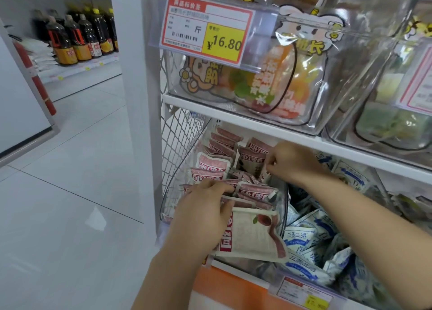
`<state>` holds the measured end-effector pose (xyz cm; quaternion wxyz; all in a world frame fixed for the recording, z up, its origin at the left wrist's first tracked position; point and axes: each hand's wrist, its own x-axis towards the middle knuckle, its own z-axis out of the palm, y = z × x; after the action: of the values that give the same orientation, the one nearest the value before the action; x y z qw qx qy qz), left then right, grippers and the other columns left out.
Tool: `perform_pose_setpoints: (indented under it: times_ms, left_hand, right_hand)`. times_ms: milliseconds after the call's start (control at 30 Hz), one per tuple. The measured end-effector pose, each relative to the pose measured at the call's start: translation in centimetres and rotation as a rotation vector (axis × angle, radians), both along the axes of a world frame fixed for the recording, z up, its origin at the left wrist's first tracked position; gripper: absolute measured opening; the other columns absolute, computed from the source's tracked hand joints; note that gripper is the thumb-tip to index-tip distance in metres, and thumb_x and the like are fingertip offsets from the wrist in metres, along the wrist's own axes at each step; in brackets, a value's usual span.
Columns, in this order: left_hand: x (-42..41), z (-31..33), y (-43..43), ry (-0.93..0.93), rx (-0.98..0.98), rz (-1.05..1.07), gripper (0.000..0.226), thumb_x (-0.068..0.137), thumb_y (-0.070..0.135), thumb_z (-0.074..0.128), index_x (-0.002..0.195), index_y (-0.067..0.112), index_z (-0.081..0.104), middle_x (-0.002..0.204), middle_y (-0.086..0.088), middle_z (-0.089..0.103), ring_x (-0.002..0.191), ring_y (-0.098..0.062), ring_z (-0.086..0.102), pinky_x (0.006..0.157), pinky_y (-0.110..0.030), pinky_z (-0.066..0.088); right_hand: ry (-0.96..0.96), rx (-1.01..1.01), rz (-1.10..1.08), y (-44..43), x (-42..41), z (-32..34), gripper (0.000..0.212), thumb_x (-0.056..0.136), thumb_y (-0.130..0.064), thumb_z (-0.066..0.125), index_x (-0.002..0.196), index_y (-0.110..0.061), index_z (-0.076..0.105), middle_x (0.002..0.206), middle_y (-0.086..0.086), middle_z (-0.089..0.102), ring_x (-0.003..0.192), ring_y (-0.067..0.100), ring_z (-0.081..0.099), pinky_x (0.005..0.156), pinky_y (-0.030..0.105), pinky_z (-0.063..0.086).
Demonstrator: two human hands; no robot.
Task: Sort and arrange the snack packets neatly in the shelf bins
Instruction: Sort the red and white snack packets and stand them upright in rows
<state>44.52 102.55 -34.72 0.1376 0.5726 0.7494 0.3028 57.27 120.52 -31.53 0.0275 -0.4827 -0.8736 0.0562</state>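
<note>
Centrally, a clear bin [284, 200] on the lower shelf is filled with pink snack packets [214, 162]. About five are seen standing in a row at the rear left. Two more stand upright at the rear right, and two or three lie loose between them. A further bundle is gripped by the left hand [201, 218] over the bin's front edge, with fingers and thumb curled round it. In it, a sideways packet [252, 237] is the largest, and thinner edges are stacked above it. The right hand [292, 162] is held deeper in, its fingertips pinched on the top edge of an upright rear packet.

Blue-and-white packets [301, 239], too many to count, are heaped in the next bin to the right, parted from the pink ones by the clear wall. The white shelf rail [233, 115] runs just above the right hand, so little room is left overhead. The left side is closed by a wire mesh panel [177, 134].

Fruit-coloured pouches [268, 80] are kept in two clear bins on the shelf above. Two yellow-marked tags are seen, an upper price label [208, 29] and a lower price label [304, 295]. To the left, tiled floor [70, 169] lies open, with dark bottles [77, 38] shelved beyond.
</note>
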Motion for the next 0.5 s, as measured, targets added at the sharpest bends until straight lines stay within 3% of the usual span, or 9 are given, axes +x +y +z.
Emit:
perform_pose_setpoints:
  times_ms: [167,233,300,367,500]
  left_hand:
    - [0.0,0.0,0.1,0.003,0.011,0.003,0.033,0.094,0.034,0.047,0.127,0.037,0.049,0.126,0.015,0.047,0.11,-0.005,0.045,0.09,-0.024,0.044]
    - [0.0,0.0,0.1,0.001,0.013,0.006,0.033,0.094,0.034,0.046,0.127,0.037,0.048,0.127,0.015,0.047,0.111,-0.005,0.045,0.092,-0.025,0.043]
    - [0.1,0.0,0.0,-0.001,0.015,0.007,0.033,0.094,0.034,0.046,0.127,0.037,0.048,0.126,0.015,0.047,0.111,-0.005,0.044,0.092,-0.026,0.044]
    - [0.2,0.0,0.0,-0.008,0.02,-0.002,0.033,0.094,0.034,0.046,0.127,0.038,0.048,0.126,0.015,0.047,0.11,-0.004,0.044,0.09,-0.025,0.044]
    - [0.3,-0.1,0.1,-0.008,0.033,-0.004,0.033,0.094,0.034,0.046,0.127,0.037,0.048,0.127,0.014,0.047,0.111,-0.005,0.043,0.089,-0.023,0.043]
  right_hand:
    - [0.233,0.118,-0.182,-1.4,1.2,0.8,0.019,0.092,-0.029,0.045,0.089,-0.018,0.06,0.083,-0.001,0.063,0.067,0.011,0.055,0.052,0.021,0.041]
    - [0.29,0.212,-0.221,-2.0,1.6,0.8,0.022,0.09,-0.032,0.045,0.089,-0.015,0.061,0.081,0.001,0.064,0.071,0.016,0.058,0.062,0.029,0.051]
    - [0.337,0.278,-0.205,-2.5,2.0,0.5,0.023,0.088,-0.027,0.048,0.088,-0.011,0.063,0.08,0.004,0.065,0.074,0.021,0.06,0.07,0.036,0.054]
    - [0.413,0.327,-0.175,-3.2,2.2,-0.1,0.02,0.085,-0.02,0.052,0.082,-0.006,0.066,0.075,0.007,0.067,0.069,0.024,0.062,0.068,0.038,0.054]
    - [0.702,0.495,-0.045,-4.2,2.4,-1.2,0.009,0.071,-0.005,0.059,0.071,-0.005,0.068,0.06,0.007,0.066,0.053,0.024,0.061,0.057,0.03,0.052]
